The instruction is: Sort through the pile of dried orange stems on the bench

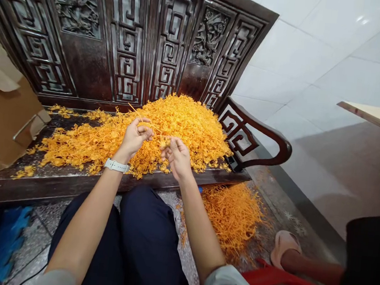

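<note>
White tiled wall (pixel 278 66) behind and to the right of a dark, glossy wooden worktop (pixel 54 185), with a carved openwork backrest (pixel 89 70) along the rear and a curved armrest (pixel 280 146) bounding the right end. On the seat, a broad heap of orange-yellow sprigs (pixel 192 116), tallest toward the right, thinning leftward to a cardboard box (pixel 19 103), with only a narrow dark strip left along the front edge. Over the near side of the heap, left hand (pixel 132 139) and right hand (pixel 179 158) slightly apart, fingers of both pinched on what looks like one thin sprig (pixel 161 136) spanning the gap. Little room between front edge and knees (pixel 148 223); more open air above the hands, up to the backrest. Exact grip points hidden by curled fingers; single pieces in the heap hard to separate. Box cut off at the left, contents barely glimpsed through a low opening. Second orange pile (pixel 237 214) on the floor, partly behind the right forearm (pixel 198 224). Red object (pixel 297 283) cut off below, near another person's shoe (pixel 280 247).
</note>
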